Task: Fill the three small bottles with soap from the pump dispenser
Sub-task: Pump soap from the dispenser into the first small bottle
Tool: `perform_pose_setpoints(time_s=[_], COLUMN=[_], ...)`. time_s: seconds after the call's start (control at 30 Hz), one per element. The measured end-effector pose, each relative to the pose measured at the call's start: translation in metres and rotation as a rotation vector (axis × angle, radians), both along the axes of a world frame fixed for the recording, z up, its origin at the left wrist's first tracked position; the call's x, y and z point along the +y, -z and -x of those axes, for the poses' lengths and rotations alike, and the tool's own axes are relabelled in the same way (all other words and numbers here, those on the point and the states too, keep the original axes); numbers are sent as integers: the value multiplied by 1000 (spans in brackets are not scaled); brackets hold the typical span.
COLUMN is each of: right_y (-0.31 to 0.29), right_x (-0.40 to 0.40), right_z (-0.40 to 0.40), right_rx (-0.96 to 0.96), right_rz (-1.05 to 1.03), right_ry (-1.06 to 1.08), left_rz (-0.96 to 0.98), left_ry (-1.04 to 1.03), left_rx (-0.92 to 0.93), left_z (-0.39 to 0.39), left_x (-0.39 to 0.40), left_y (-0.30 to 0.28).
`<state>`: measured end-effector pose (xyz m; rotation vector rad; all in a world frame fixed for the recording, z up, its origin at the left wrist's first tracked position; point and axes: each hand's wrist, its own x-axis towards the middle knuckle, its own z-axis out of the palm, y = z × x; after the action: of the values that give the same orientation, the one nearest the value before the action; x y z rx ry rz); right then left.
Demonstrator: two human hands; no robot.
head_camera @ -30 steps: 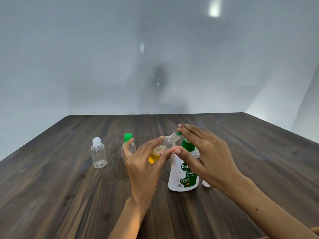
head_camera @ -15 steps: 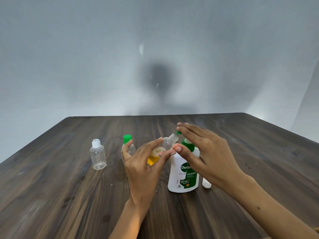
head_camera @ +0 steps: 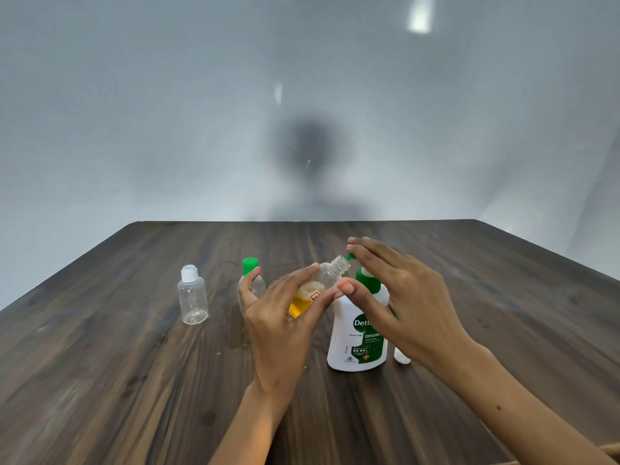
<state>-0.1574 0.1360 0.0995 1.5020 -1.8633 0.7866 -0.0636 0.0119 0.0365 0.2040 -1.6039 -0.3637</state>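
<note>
— What can't we make out?
— Our right hand [head_camera: 399, 297], fingers flat on the pump dispenser [head_camera: 357, 333], hides its head and most of a small white cap [head_camera: 401, 359].
— And the left hand [head_camera: 285, 317]?
— It grips the tilted, uncapped clear bottle [head_camera: 322, 283], amber soap pooled inside, mid-tabletop [head_camera: 100, 380].

Pump dispenser [head_camera: 357, 333] upright on desk [head_camera: 100, 380], right of centre. Open bottle [head_camera: 317, 286] tilted in left hand [head_camera: 281, 330], mouth at dispenser spout. Right hand [head_camera: 399, 297] atop pump. Capped bottle [head_camera: 250, 283] behind left hand. Another capped bottle [head_camera: 192, 295] farther left. Loose cap [head_camera: 401, 357] right of dispenser base.
</note>
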Motion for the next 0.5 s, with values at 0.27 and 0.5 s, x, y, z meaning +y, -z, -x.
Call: perform_pose_setpoints(time_s=[0.27,0.5], right_y=[1,3], right_x=[3,0], right_z=[2,0], right_rx=[17,5], right_rz=[-20,-19], right_ry=[-24,-14], left_rz=[-5,-8], left_ry=[6,16], left_rx=[9,1], left_z=[0,1], left_x=[-1,0], left_y=[2,1])
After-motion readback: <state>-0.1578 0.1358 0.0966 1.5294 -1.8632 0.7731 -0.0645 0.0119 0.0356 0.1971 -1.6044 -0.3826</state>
